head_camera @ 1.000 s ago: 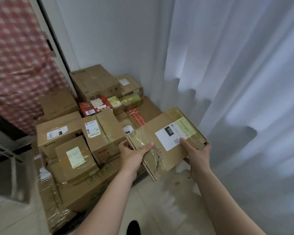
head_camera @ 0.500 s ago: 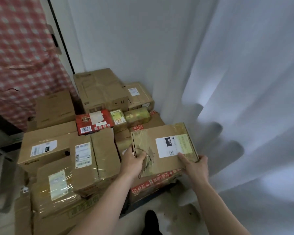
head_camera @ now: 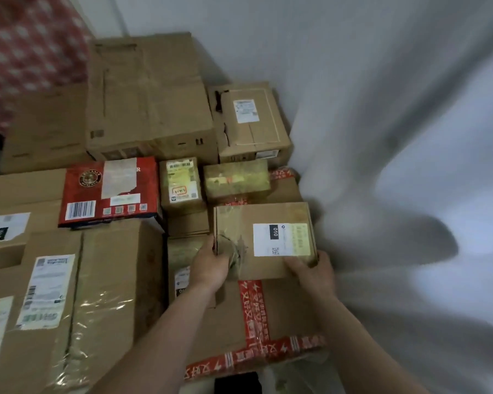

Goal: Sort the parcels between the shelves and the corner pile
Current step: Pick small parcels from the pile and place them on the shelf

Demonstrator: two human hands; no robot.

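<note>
A flat brown parcel (head_camera: 256, 223) with a white "010" label lies flat on a larger box sealed with red printed tape (head_camera: 251, 314), at the right side of the corner pile. My left hand (head_camera: 211, 265) grips its near left edge by the crumpled clear tape. My right hand (head_camera: 310, 270) holds its near right corner, fingers on top. Both forearms reach in from below.
The pile fills the corner: a red printed box (head_camera: 108, 191), a big plain carton (head_camera: 145, 92) at the back, several taped and labelled cartons on the left (head_camera: 69, 302). A white curtain (head_camera: 396, 166) hangs close on the right. Red checked cloth (head_camera: 26, 38) at top left.
The parcel went from tilted in the air above the floor to lying flat on the red-taped box in the pile. Both hands moved forward with it; the view closed in.
</note>
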